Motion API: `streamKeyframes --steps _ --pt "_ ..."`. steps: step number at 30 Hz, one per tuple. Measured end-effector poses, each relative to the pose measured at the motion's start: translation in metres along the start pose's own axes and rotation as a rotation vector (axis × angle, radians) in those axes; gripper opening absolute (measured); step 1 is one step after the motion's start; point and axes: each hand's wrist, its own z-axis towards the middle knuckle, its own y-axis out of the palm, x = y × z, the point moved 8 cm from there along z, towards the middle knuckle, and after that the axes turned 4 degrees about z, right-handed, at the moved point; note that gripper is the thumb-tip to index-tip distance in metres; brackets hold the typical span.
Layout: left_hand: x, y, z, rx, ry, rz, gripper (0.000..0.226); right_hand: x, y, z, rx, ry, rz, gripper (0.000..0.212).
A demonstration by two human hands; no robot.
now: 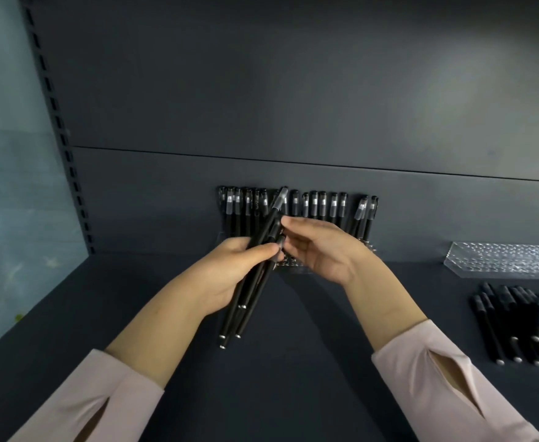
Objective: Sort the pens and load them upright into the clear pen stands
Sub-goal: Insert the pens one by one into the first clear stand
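Observation:
My left hand [229, 275] grips a bundle of several black pens [249, 288], caps pointing up and away, tips toward me. My right hand [319, 247] reaches in from the right, and its fingertips pinch the cap end of one pen in the bundle. Behind both hands a clear pen stand [293, 266] sits against the back wall, mostly hidden by them. A row of several black pens [319, 207] stands upright in it. A second clear pen stand [507, 260] with no pens in it lies at the right.
A pile of loose black pens [520, 323] lies on the dark shelf [293, 378] at the right edge. A slotted upright rail [59, 129] and a pale blue wall close the left side. The dark back panel [293, 90] rises behind the stands.

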Motion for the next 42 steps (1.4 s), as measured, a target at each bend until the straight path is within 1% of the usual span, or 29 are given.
streamKeyframes --steps 2,4,6,8,10,12,14,16,19,21,24,28,30,32,34,37,40,42 --pt "0.001 -0.005 0.001 -0.010 0.020 -0.014 0.018 0.001 0.001 0.002 0.027 -0.008 0.081 0.014" --pt "0.002 -0.005 0.002 -0.021 0.028 -0.039 0.019 0.002 -0.001 0.004 0.068 -0.020 0.108 0.006" --pt "0.002 -0.004 0.003 -0.040 0.013 -0.058 0.018 -0.002 -0.008 0.006 0.120 -0.049 0.126 0.007" --pt "0.000 -0.002 0.003 -0.071 -0.012 -0.076 0.016 -0.011 -0.020 0.005 0.222 -0.107 0.167 0.013" --pt "-0.002 -0.004 0.002 -0.079 -0.033 -0.086 0.016 -0.024 -0.040 0.001 0.399 -0.257 0.227 0.018" --pt "-0.007 -0.010 0.004 -0.050 -0.062 -0.093 0.016 -0.044 -0.058 -0.010 0.592 -0.502 0.190 0.011" --pt "-0.011 -0.016 0.005 -0.009 -0.102 -0.120 0.014 -0.064 -0.063 -0.024 0.745 -0.738 0.001 0.009" --pt "-0.015 -0.021 0.006 0.032 -0.122 -0.172 0.016 -0.079 -0.057 -0.033 0.802 -0.880 -0.208 0.009" --pt "-0.014 -0.020 0.007 0.056 -0.114 -0.303 0.016 -0.085 -0.039 -0.031 0.742 -0.977 -0.423 0.008" --pt "-0.012 -0.017 0.006 0.046 -0.116 -0.374 0.015 -0.081 -0.027 -0.027 0.704 -1.007 -0.498 0.007" --pt "-0.008 -0.013 0.004 0.015 -0.095 -0.349 0.013 -0.075 -0.017 -0.023 0.660 -1.022 -0.591 0.008" --pt "-0.002 -0.014 0.006 0.019 0.001 -0.291 0.013 -0.077 -0.012 -0.025 0.628 -1.055 -0.646 0.009" --pt "0.000 -0.017 0.007 0.054 0.058 -0.290 0.013 -0.078 -0.009 -0.026 0.610 -1.085 -0.679 0.008" --pt "0.003 -0.022 0.007 0.128 0.119 -0.317 0.013 -0.076 -0.006 -0.025 0.589 -1.100 -0.729 0.006" --pt "0.006 -0.027 0.007 0.197 0.182 -0.327 0.012 -0.071 -0.003 -0.022 0.568 -1.105 -0.842 0.008" --pt "0.008 -0.031 0.006 0.256 0.232 -0.332 0.012 -0.062 0.006 -0.011 0.495 -1.080 -1.068 0.022" --pt "0.008 -0.032 0.007 0.270 0.242 -0.316 0.015 -0.054 0.008 0.001 0.403 -0.993 -1.142 0.029" --pt "0.007 -0.030 0.008 0.264 0.242 -0.316 0.017 -0.049 0.008 0.004 0.369 -0.946 -1.145 0.033"
